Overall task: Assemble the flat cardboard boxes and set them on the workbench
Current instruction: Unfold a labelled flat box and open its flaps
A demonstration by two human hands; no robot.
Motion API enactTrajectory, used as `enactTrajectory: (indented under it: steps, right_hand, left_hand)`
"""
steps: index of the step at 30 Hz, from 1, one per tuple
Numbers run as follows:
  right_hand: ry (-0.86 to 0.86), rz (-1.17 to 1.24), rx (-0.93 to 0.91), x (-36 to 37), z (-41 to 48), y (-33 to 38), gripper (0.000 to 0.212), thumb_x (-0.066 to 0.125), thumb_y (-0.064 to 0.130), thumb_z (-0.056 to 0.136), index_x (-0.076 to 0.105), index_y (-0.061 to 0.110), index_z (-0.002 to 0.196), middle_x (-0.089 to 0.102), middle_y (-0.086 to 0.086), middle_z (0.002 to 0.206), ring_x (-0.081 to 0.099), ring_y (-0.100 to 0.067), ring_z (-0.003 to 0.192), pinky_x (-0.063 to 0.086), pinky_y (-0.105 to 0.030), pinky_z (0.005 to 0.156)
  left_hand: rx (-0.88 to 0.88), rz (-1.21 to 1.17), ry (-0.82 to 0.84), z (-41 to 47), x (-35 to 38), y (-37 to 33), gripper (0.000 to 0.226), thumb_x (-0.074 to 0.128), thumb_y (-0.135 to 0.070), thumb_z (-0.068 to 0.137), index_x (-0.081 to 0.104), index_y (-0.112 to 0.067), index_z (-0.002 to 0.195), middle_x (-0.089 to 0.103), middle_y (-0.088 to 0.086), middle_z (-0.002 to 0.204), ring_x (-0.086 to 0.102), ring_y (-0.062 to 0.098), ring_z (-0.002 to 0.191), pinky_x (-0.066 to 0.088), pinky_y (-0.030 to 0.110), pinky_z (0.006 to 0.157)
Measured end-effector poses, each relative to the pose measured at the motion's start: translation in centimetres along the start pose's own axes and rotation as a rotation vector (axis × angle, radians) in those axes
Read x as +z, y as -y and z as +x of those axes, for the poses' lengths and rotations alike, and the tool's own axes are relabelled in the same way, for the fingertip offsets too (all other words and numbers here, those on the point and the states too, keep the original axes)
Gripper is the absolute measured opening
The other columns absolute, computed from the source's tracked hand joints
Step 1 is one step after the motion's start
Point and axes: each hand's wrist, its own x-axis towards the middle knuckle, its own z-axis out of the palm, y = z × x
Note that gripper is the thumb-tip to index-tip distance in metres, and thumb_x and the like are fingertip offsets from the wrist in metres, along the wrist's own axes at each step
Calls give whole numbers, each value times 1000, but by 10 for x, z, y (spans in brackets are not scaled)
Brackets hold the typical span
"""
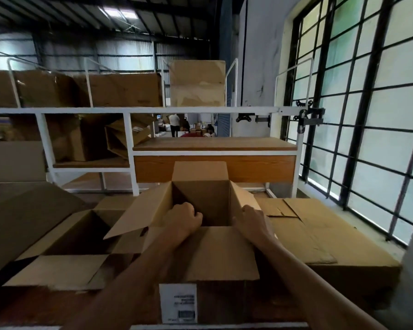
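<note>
Both left hand (184,217) and right hand (251,222) curl fingers (196,213) over box (215,253) rim.

Box (208,253) mouth open above; left flap (141,210) & neighbour box (76,234) block left side.

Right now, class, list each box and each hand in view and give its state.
middle box: upright, top open, flaps out.
left box: top open, flaps spread.
right box: top flaps shut.
left hand: fingers curled at middle box's near rim; grip unclear.
right hand: grips middle box's right rim.
</note>
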Motion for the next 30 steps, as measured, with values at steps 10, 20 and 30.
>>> enactTrajectory:
  steps: [10, 20, 30]
  right_hand:
    - [-52, -18, -238, 11, 106, 27, 30, 60, 36, 85, 67, 20, 110, 66, 0, 109, 61, -18, 103, 54, -39, 88]
    - [160, -249, -241, 57, 227, 8, 65, 64, 37, 84, 43, 21, 143, 45, -8, 141, 41, -30, 130, 35, -44, 109]
    - [205, -289, -182, 76, 303, 1, 38, 45, 10, 96, 55, 19, 132, 60, -8, 130, 59, -27, 117, 50, -39, 91]
  left_hand:
    - [134, 139, -46, 110, -17, 22, 13, 61, -36, 89, 59, -24, 85, 62, -4, 88, 59, 10, 82, 51, 29, 78]
    - [205, 260, 32, 251, 24, 74, 59, 64, -39, 87, 43, -22, 139, 45, 4, 144, 40, 24, 135, 31, 43, 112]
    - [221, 287, 248, 329, 55, 115, 18, 67, -25, 86, 66, -25, 103, 67, -1, 107, 63, 17, 97, 51, 32, 81]
